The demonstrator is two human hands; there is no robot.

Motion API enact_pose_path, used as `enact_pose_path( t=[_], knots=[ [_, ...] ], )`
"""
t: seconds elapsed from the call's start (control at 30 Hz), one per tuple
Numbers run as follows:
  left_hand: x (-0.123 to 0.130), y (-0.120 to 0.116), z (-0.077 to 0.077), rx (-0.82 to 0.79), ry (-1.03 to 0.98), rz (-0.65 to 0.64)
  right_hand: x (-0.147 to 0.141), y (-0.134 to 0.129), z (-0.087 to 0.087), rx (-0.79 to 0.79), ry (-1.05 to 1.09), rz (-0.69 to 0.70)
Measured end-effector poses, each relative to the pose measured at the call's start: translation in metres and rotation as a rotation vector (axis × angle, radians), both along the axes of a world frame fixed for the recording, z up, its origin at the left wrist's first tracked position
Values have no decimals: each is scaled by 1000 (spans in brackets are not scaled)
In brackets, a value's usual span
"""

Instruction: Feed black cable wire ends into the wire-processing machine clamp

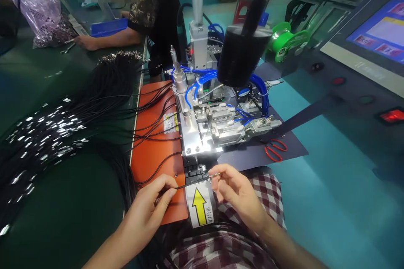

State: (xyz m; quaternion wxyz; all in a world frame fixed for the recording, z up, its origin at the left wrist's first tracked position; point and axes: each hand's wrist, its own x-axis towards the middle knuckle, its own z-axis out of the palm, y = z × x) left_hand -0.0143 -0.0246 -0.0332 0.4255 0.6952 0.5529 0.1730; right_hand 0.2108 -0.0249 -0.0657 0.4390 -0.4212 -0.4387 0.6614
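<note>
Cable [193, 183], thin and black, crosses the head view beside the yellow-arrow label [199, 208]. My left hand [150, 201] pinches it, thumb to forefinger; my right hand [240, 193] curls half-open at its metallic tip [214, 175] (gripping or merely touching, I can't tell). I judge it 1 light, flexible strand, delicate-tipped; best held by the jacket.

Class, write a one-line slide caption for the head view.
Left hand pinches a cable, its tip at the right hand, by the machine.
</note>
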Motion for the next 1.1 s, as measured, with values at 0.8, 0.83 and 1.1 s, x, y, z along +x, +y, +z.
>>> enact_pose_path(
  t=[0.8, 0.83, 1.1],
  knots=[
    [56, 22, 7, -90, -203, -33, -4, 3, 5, -72, 27, -51],
    [56, 22, 6, -91, -212, -23, -5, 3, 5, -64, 10, -53],
    [56, 21, -1, -106, -297, 58, -18, -3, 3, -24, -80, -121]
  ],
)
